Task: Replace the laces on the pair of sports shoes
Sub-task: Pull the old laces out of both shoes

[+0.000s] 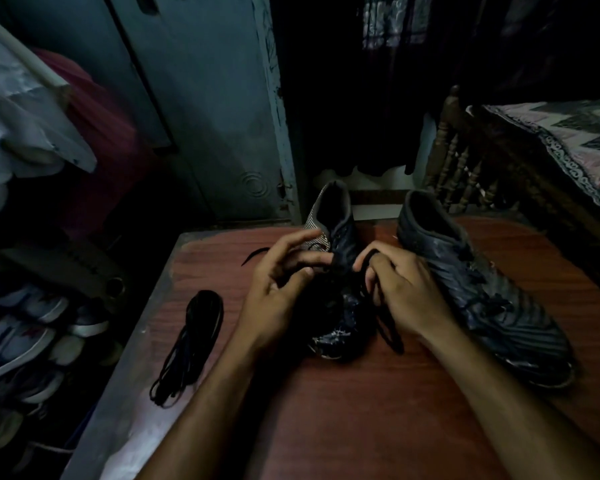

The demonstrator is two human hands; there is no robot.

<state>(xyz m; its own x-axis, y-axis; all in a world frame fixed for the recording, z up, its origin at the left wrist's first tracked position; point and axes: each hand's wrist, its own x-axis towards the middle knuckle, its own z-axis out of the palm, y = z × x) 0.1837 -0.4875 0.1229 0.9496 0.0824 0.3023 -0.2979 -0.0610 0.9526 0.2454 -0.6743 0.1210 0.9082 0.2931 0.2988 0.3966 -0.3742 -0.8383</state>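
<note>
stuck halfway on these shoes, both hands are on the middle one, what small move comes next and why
Probably draw the lace that the right hand pinches out through its eyelet. The left hand steadies the middle shoe, whose lace is partly loose, with an end trailing on the table. A spare bundle of laces waits at the left, and the other shoe looks laced.

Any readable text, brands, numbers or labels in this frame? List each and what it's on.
None readable.
Shoe being worked on: stripe pattern only, no legible brand.
Second shoe: dark ribbed surface, no legible marking.
Spare lace bundle: no tag or label visible.
Shoes on the rack: pale side markings, too dark and blurred to read.
Metal door: embossed circles only, no words.
</note>
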